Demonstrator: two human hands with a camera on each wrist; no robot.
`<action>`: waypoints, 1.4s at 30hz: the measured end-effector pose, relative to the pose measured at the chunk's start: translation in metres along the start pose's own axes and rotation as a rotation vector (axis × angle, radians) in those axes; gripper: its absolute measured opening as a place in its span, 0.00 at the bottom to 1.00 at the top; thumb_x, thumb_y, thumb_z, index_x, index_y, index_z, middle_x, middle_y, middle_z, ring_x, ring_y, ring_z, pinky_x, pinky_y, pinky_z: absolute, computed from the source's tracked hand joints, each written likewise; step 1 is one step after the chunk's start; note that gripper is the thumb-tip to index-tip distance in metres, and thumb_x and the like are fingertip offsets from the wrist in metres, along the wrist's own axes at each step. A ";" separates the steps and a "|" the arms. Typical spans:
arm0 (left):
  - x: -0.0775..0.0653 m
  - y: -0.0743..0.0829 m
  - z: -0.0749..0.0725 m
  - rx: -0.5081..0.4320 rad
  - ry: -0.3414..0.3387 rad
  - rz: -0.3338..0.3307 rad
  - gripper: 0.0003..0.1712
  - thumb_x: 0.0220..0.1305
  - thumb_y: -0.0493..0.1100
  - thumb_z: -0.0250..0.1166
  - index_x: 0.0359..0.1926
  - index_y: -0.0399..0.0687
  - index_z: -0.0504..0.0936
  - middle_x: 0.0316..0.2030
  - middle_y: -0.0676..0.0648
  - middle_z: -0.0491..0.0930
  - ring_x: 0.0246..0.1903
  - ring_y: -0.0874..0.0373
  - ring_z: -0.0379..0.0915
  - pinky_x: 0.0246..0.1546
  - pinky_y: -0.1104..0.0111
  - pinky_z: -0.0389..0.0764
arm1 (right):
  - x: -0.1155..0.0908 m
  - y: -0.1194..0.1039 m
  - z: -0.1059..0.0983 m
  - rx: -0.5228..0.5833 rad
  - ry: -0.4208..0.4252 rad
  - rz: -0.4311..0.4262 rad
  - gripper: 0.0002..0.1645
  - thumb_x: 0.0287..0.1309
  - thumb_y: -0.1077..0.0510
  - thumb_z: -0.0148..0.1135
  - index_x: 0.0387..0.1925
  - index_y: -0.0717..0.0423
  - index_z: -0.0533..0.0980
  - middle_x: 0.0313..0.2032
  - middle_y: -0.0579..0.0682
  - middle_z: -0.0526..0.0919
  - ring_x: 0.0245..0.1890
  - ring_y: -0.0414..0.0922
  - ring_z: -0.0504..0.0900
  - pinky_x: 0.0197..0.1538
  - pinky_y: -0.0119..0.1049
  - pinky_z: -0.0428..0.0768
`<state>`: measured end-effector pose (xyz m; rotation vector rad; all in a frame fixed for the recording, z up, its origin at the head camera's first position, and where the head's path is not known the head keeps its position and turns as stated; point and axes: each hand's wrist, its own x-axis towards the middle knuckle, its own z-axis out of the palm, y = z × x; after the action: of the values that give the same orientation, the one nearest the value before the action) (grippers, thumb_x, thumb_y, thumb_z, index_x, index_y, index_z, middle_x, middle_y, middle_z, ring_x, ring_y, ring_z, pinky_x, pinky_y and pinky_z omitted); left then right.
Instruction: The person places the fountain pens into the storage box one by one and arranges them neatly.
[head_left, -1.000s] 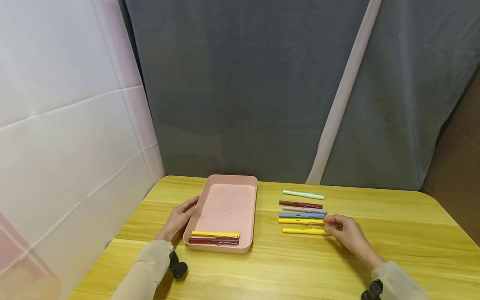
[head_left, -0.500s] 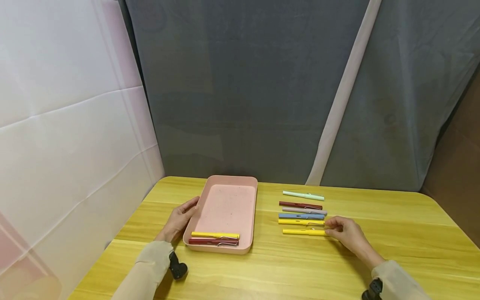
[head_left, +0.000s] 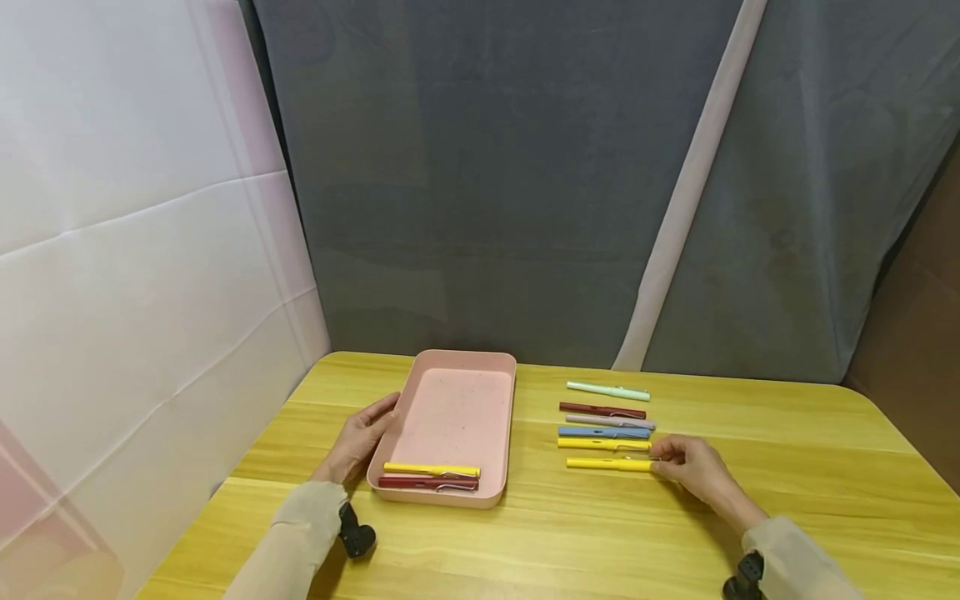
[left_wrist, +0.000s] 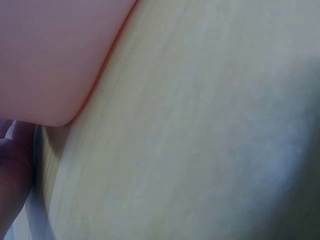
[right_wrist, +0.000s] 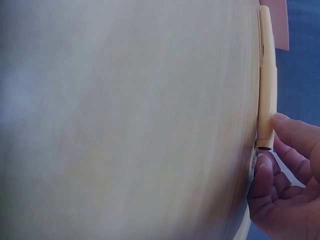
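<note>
My left hand (head_left: 358,440) holds the left wall of a pink tray (head_left: 453,417), its thumb near the rim. Inside, at the near end, lie a yellow pen (head_left: 431,470) and a dark red pen (head_left: 427,482). At the right, my right hand (head_left: 696,472) pinches the clip-side end of the nearest yellow pen (head_left: 609,463), which lies flat on the table. In the right wrist view one digit touches this pen (right_wrist: 268,95), and other fingers are curled by its end. Just beyond lies another yellow pen (head_left: 600,443).
Farther back in the row lie a blue pen (head_left: 603,432), a pale lilac pen (head_left: 609,422), a dark red pen (head_left: 602,410) and a mint green pen (head_left: 607,391). Under everything is a wood-grain table (head_left: 525,550). A grey curtain (head_left: 480,183) hangs behind it.
The right hand has shifted slightly down over the end of the nearest yellow pen and covers more of it. The left hand, tray and other pens stay in place.
</note>
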<state>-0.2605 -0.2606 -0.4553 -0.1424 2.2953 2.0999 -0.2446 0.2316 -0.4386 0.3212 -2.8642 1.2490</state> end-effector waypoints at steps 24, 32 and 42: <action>-0.001 0.001 0.000 -0.026 -0.002 -0.026 0.31 0.70 0.43 0.54 0.70 0.42 0.58 0.70 0.42 0.57 0.67 0.50 0.54 0.46 0.83 0.72 | 0.000 0.004 0.003 -0.029 -0.038 -0.063 0.06 0.48 0.68 0.67 0.27 0.59 0.77 0.25 0.46 0.77 0.24 0.37 0.69 0.28 0.28 0.70; -0.001 0.001 0.000 -0.004 -0.001 -0.029 0.32 0.70 0.45 0.54 0.70 0.43 0.58 0.70 0.42 0.56 0.68 0.49 0.54 0.54 0.77 0.71 | 0.000 0.002 0.003 -0.045 -0.043 -0.095 0.07 0.47 0.68 0.68 0.26 0.58 0.76 0.23 0.46 0.76 0.23 0.35 0.69 0.27 0.28 0.70; -0.001 0.000 0.000 0.007 -0.006 -0.006 0.32 0.69 0.46 0.55 0.70 0.41 0.58 0.70 0.41 0.57 0.67 0.48 0.54 0.50 0.81 0.72 | 0.000 0.002 0.003 -0.078 -0.047 -0.146 0.10 0.47 0.68 0.68 0.23 0.55 0.74 0.22 0.44 0.76 0.23 0.33 0.68 0.27 0.27 0.69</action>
<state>-0.2596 -0.2604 -0.4554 -0.1415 2.2957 2.0865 -0.2447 0.2309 -0.4425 0.5535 -2.8578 1.1175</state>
